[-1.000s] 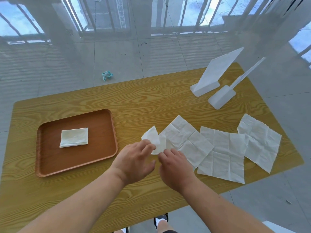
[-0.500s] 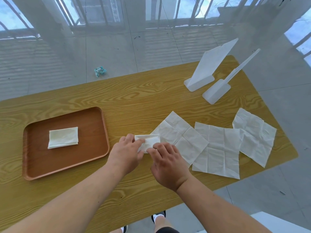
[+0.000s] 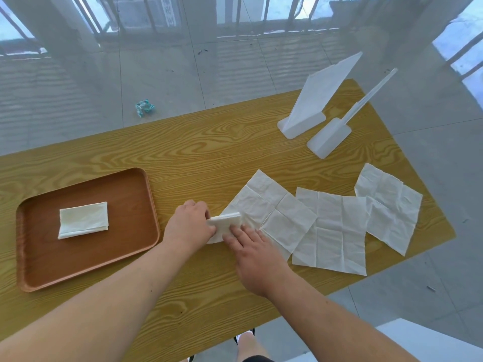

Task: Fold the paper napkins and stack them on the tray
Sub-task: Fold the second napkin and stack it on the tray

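Observation:
A folded white napkin point(image 3: 225, 223) lies on the wooden table near its middle. My left hand point(image 3: 189, 227) grips its left end, and the fingers of my right hand point(image 3: 252, 250) press flat on its near right part. To the right, three unfolded napkins lie overlapping: the first napkin point(image 3: 271, 207), the second napkin point(image 3: 332, 231), the third napkin point(image 3: 389, 205). On the left sits a brown tray point(image 3: 39, 267) with one folded napkin point(image 3: 83, 219) lying in it.
Two white plastic stands point(image 3: 303, 126) point(image 3: 328, 141) stand at the table's far right. A crumpled wrapper point(image 3: 145, 108) lies on the floor beyond the table. The table's near edge point(image 3: 235, 333) runs just in front of my arms.
The napkin under my hands went from a loose raised flap to a compact folded rectangle. Both hands have closed in over it and now press it down.

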Demonstrator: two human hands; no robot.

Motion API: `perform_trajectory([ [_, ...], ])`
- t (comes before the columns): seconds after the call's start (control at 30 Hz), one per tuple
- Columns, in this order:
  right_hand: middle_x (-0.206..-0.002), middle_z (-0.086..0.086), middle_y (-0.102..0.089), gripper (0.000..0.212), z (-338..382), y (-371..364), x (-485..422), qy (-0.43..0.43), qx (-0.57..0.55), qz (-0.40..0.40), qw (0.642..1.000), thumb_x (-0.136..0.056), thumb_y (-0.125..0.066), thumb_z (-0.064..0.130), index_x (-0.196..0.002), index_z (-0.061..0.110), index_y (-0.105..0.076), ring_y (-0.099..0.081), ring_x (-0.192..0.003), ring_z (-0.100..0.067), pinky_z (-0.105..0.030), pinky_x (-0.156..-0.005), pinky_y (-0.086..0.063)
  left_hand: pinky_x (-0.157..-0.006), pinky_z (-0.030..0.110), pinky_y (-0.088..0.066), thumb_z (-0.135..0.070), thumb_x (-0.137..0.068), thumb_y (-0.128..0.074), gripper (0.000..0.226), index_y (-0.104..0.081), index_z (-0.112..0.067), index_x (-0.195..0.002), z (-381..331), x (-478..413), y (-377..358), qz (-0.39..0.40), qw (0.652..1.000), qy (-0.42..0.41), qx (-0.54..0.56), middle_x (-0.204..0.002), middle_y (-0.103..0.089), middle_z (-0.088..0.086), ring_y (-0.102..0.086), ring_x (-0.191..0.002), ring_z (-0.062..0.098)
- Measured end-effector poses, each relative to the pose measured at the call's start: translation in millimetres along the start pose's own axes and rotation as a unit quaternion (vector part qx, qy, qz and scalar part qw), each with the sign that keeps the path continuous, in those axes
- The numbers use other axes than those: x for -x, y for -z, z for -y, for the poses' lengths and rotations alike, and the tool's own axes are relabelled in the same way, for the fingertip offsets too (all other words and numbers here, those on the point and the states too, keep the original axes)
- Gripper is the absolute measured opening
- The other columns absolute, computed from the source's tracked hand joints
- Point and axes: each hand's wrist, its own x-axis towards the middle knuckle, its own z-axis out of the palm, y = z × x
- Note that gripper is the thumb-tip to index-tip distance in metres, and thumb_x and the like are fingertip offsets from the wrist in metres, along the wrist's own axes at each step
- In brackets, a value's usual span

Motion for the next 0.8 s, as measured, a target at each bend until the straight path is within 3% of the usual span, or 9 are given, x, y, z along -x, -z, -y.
perform_trajectory([
  [0.13, -0.161, -0.006, -0.034, 0.061, 3, 8, -1, -0.017, -0.077, -0.086, 0.993, -0.097, -0.043, 0.019, -0.156, 0.021, -0.029, -0.028, -0.148, -0.027, -0.046, -0.123, -0.023, -0.058, 0.034, -0.051, -0.019, -0.08, -0.065, 0.016, -0.056, -0.03, -0.086, -1, 2, 7, 0.033, 0.98, 0.024, 0.195, -0.08, -0.066, -0.006, -0.061, -0.07, 0.014],
  [0.2, -0.143, -0.003, -0.049, 0.057, 4, 18, -5, -0.056, -0.158, -0.211, 0.963, -0.092, -0.054, 0.021, -0.146, 0.019, -0.04, -0.042, -0.132, -0.021, -0.04, -0.113, -0.038, -0.056, 0.031, -0.051, -0.018, -0.076, -0.069, 0.025, -0.059, -0.033, -0.094, 0, 8, 15, 0.054, 0.952, 0.021, 0.301, -0.085, -0.066, -0.004, -0.061, -0.067, 0.012],
  [0.27, -0.137, 0.005, -0.047, 0.066, 4, 33, -15, -0.127, -0.262, -0.263, 0.92, -0.086, -0.063, 0.028, -0.146, 0.022, -0.037, -0.043, -0.125, -0.012, -0.029, -0.107, -0.039, -0.059, 0.029, -0.052, -0.02, -0.071, -0.071, 0.033, -0.063, -0.033, -0.099, 3, 15, 26, 0.08, 0.92, 0.019, 0.384, -0.089, -0.066, -0.002, -0.061, -0.068, 0.01],
  [0.37, -0.134, 0.004, -0.053, 0.08, 8, 64, -36, -0.199, -0.538, -0.083, 0.815, -0.077, -0.073, 0.035, -0.148, 0.027, -0.036, -0.058, -0.114, -0.01, -0.028, -0.091, -0.051, -0.069, 0.034, -0.051, -0.019, -0.067, -0.072, 0.04, -0.067, -0.027, -0.106, 16, 22, 48, 0.121, 0.876, 0.021, 0.466, -0.091, -0.065, 0.001, -0.063, -0.076, 0.013],
  [0.43, -0.122, -0.005, -0.066, 0.063, 16, 77, -49, -0.192, -0.682, 0.048, 0.704, -0.078, -0.076, 0.031, -0.135, 0.015, -0.054, -0.068, -0.098, -0.018, -0.031, -0.078, -0.055, -0.076, 0.04, -0.05, -0.016, -0.066, -0.072, 0.045, -0.067, -0.022, -0.11, 31, 25, 63, 0.128, 0.851, 0.024, 0.51, -0.093, -0.064, 0.004, -0.063, -0.081, 0.018],
  [0.5, -0.103, -0.01, -0.071, 0.041, 31, 79, -63, -0.181, -0.733, 0.104, 0.648, -0.087, -0.075, 0.02, -0.124, 0.006, -0.066, -0.067, -0.081, -0.023, -0.034, -0.069, -0.055, -0.078, 0.04, -0.05, -0.013, -0.066, -0.073, 0.051, -0.064, -0.019, -0.116, 53, 29, 76, 0.118, 0.828, 0.036, 0.547, -0.096, -0.063, 0.007, -0.064, -0.083, 0.02],
  [0.67, -0.09, -0.011, -0.07, 0.028, 100, 70, -108, -0.189, -0.735, 0.114, 0.641, -0.094, -0.066, 0.003, -0.122, 0.002, -0.067, -0.063, -0.065, -0.021, -0.031, -0.058, -0.053, -0.062, 0.027, -0.053, -0.033, -0.073, -0.085, 0.057, -0.06, -0.018, -0.123, 139, 48, 95, 0.092, 0.793, 0.127, 0.589, -0.11, -0.074, 0.008, -0.072, -0.081, 0.015],
  [0.73, -0.091, -0.01, -0.072, 0.025, 132, 65, -128, -0.189, -0.711, 0.131, 0.664, -0.095, -0.066, 0.005, -0.12, 0.004, -0.068, -0.064, -0.064, -0.019, -0.031, -0.057, -0.053, -0.069, 0.032, -0.053, -0.035, -0.084, -0.081, 0.033, -0.073, -0.018, -0.11, 182, 57, 97, 0.106, 0.804, 0.153, 0.564, -0.101, -0.079, 0.005, -0.071, -0.082, 0.018],
  [0.8, -0.088, -0.008, -0.073, 0.019, 165, 59, -147, -0.196, -0.651, 0.136, 0.721, -0.096, -0.066, 0.012, -0.114, 0.006, -0.071, -0.065, -0.061, -0.017, -0.03, -0.054, -0.053, -0.067, 0.031, -0.052, -0.029, -0.09, -0.076, 0.011, -0.079, -0.019, -0.093, 221, 65, 97, 0.071, 0.824, 0.18, 0.533, -0.086, -0.079, 0.002, -0.069, -0.071, 0.014],
])
